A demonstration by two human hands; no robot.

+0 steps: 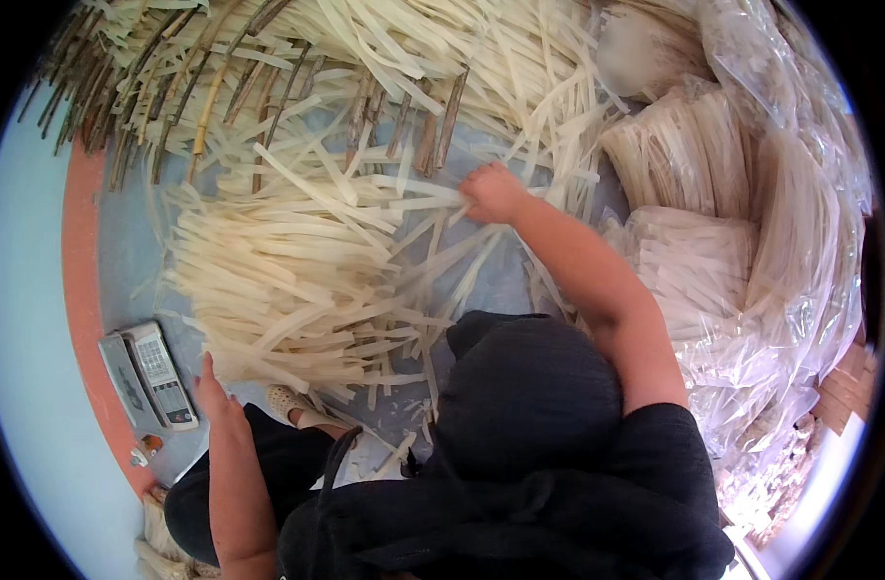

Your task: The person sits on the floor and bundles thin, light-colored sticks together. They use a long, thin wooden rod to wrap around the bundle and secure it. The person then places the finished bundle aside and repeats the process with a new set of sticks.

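Observation:
A broad heap of pale, flat, dried-looking strips lies on the grey surface in front of me. At its near left edge is my left hand, fingers extended and apart, holding nothing. My right hand reaches across to the right of the heap. Its fingers are closed on the ends of a few pale strips, and it is slightly blurred. More loose strips cross the surface beneath my right forearm. Beyond, wooden and bamboo sticks lie among another large mass of strips.
A digital scale sits at the left beside the red-orange band along the wall. Bundles of strips in clear plastic bags are stacked on the right. A small jar-like item is near the scale. My foot in a light, perforated shoe is below the heap.

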